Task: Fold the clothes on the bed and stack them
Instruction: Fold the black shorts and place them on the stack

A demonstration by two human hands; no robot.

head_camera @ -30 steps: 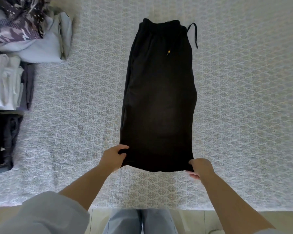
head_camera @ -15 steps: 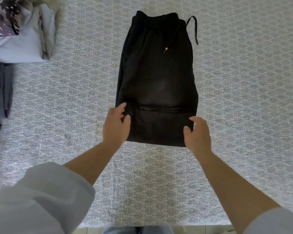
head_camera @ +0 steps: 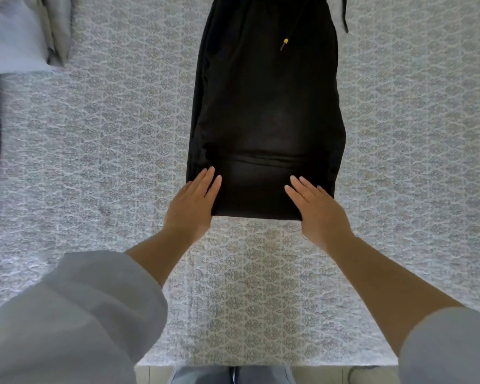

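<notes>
black trousers laid flat mid-bed, lower end folded up, left hand and right hand pressing flat with straight fingers on the near fold, gripping nothing, yellow-tipped drawstring, what looks like folded clothes far left

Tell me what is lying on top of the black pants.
Both hands rest flat on the black pants: left hand, right hand. A yellow-tipped drawstring lies higher up. The layers under the folded flap are hidden.

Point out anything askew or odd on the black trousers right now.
Mostly tidy. On the black trousers, one drawstring end hangs off the right edge onto the bedspread; the yellow-tipped end lies loose on the front.
</notes>
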